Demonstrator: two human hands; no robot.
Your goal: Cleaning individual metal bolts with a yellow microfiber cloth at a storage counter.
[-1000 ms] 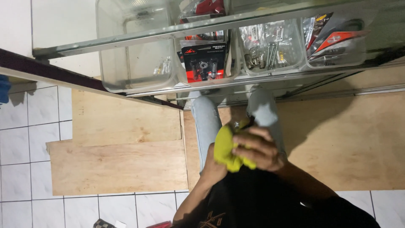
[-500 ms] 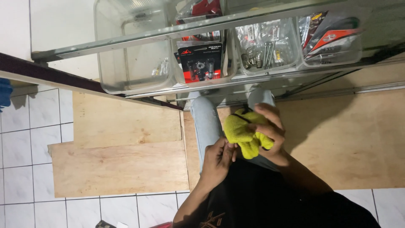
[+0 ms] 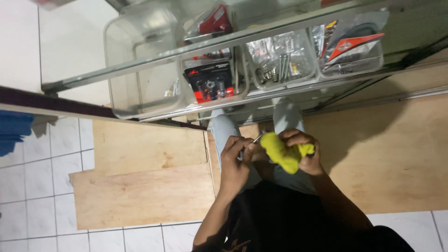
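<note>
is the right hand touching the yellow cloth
Touching. The head view shows the right hand with its fingers wrapped over the yellow cloth, no gap between them.

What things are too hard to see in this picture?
- The metal piece between the hands, head view: too small, and mostly covered by the left hand and the yellow cloth.
- The right hand, head view: its palm is hidden by the cloth.
- The small parts in the clear bins, head view: blurred behind the glass shelf.
- The blue thing, head view: cut off by the left edge.
</note>
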